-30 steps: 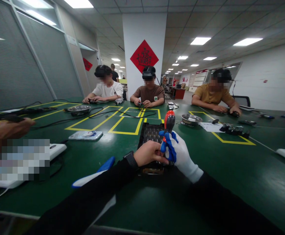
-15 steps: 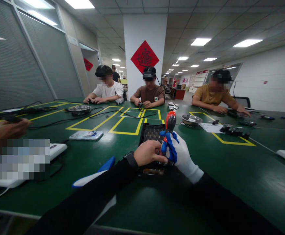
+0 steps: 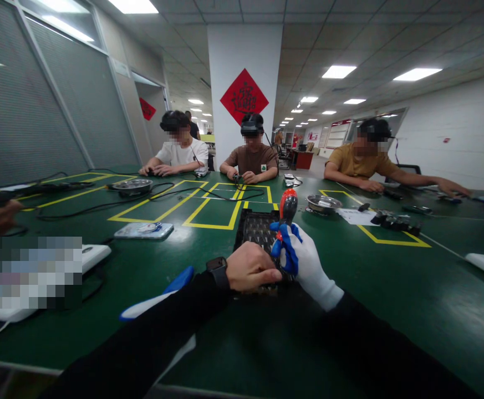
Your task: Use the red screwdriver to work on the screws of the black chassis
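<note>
My right hand [image 3: 302,252], in a white glove with blue palm and fingers, is closed around a screwdriver [image 3: 289,206] with a red and black handle. The handle points up; the lower end is hidden by my hands. Below both hands lies a black tray [image 3: 250,223] with rows of small shiny points in it. My left hand [image 3: 250,269] is bare and wears a dark watch [image 3: 217,267]. Its fingers curl over the near part of the tray, close against the gloved hand. Whatever they pinch is hidden.
A blue-and-white glove [image 3: 162,296] lies by my left forearm. Beyond it are a phone [image 3: 144,230] and a metal bowl [image 3: 132,187]. Another bowl [image 3: 323,204], white paper [image 3: 353,216] and black parts [image 3: 397,223] lie to the right. Several co-workers sit around the green table [image 3: 375,293].
My left hand has rolled over, its back turned up and its fingers more tucked in. The screwdriver stays upright. At the right, a co-worker's arm has stretched further right.
</note>
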The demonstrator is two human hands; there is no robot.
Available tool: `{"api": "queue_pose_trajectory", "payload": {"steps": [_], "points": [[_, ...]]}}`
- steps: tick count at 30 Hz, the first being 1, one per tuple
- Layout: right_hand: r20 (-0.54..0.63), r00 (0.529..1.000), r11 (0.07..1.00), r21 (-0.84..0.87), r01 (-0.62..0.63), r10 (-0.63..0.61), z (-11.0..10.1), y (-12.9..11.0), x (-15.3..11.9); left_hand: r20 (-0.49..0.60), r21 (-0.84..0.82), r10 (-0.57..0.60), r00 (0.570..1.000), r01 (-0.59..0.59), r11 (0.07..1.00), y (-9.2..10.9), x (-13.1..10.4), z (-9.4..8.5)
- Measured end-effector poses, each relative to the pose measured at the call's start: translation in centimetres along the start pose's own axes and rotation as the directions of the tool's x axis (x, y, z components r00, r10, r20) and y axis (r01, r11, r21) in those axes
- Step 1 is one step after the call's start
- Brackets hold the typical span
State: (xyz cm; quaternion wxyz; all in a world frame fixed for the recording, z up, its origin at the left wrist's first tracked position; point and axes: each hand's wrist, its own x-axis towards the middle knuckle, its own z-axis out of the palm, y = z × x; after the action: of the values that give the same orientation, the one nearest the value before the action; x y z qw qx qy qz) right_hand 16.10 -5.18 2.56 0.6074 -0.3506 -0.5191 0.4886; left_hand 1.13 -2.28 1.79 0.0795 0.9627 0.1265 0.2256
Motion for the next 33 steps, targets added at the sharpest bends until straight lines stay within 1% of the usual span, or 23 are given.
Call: {"api": "queue_pose_trajectory", "payload": {"steps": [3, 7, 16, 22, 25, 28, 29, 31, 33], "points": [[-0.016, 1.0, 1.0, -0.01, -0.003, 0.002, 0.06, -0.15, -0.02, 0.087, 0.049, 0.04, 0.995, -0.045, 0.998, 0.2, 0.18, -0.23], [-0.02, 1.0, 1.0, -0.012, -0.008, 0.007, 0.13, -0.29, -0.06, 0.125, 0.105, 0.026, 0.992, -0.039, 0.994, 0.41, 0.31, -0.36], [-0.034, 0.999, 0.999, -0.032, 0.003, -0.004, 0.15, -0.33, -0.09, 0.12, 0.135, 0.006, 0.993, -0.022, 0.991, 0.37, 0.27, -0.23], [-0.043, 0.997, 0.995, -0.08, 0.055, -0.059, 0.03, -0.47, -0.18, 0.108, 0.149, 0.009, 0.994, -0.025, 0.989, 0.35, 0.3, -0.19], [-0.041, 0.997, 0.995, -0.081, 0.063, -0.066, -0.06, -0.53, -0.2, 0.113, 0.139, 0.015, 0.994, -0.031, 0.99, 0.33, 0.34, -0.22], [-0.061, 0.997, 0.997, -0.048, 0.054, -0.057, -0.07, -0.52, -0.1, 0.075, 0.114, 0.027, 0.997, -0.036, 0.993, 0.35, 0.27, -0.27], [-0.07, 0.996, 0.998, -0.03, 0.056, -0.058, -0.06, -0.51, -0.04, 0.038, 0.115, 0.008, 0.999, -0.012, 0.993, 0.39, 0.24, -0.28], [-0.092, 0.994, 0.998, 0.015, 0.066, -0.065, -0.03, -0.47, 0.06, -0.064, 0.134, -0.096, 0.993, 0.104, 0.986, 0.5, 0.25, -0.24], [-0.112, 0.991, 0.996, 0.046, 0.078, -0.072, -0.01, -0.43, 0.14, -0.139, 0.137, -0.228, 0.964, 0.247, 0.959, 0.59, 0.35, -0.09]]}}
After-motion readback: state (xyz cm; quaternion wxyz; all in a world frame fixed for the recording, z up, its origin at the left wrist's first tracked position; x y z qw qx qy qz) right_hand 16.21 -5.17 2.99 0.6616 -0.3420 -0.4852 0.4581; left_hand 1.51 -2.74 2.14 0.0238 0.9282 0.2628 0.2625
